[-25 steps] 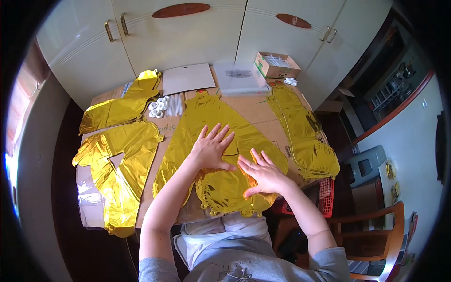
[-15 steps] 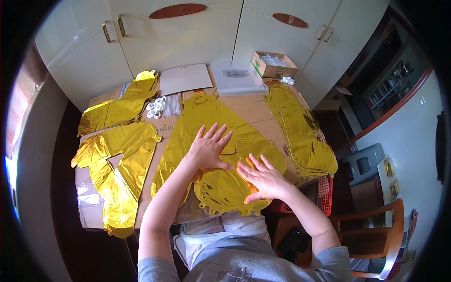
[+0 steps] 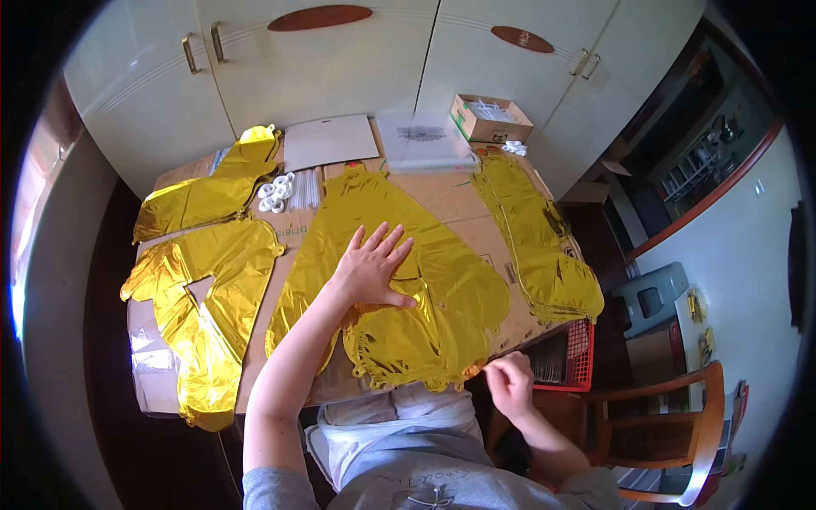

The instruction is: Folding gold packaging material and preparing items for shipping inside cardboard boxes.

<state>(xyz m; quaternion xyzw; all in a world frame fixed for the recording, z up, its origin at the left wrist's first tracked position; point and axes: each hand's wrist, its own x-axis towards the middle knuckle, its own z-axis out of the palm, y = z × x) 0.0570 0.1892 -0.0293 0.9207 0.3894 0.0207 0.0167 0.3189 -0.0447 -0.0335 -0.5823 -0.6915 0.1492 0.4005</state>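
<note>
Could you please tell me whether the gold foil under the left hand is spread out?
Mostly spread: the gold foil lies broadly across the cardboard beneath the left hand. Whether its near end is folded, I cannot tell.

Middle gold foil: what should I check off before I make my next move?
1. Left hand flat on the middle gold foil, fingers spread: ok.
2. Right hand firmly gripping the foil's near right edge: cannot tell; its fingers are curled in there, but the grip is unclear.
3. Middle foil smooth: not ok; creases show at its near end.
4. Middle foil in a single layer: cannot tell.
5. Middle foil apart from the right-hand gold foil: ok; a strip of cardboard shows between them.
6. White rolls off the middle foil: ok; they lie to its left.
</note>
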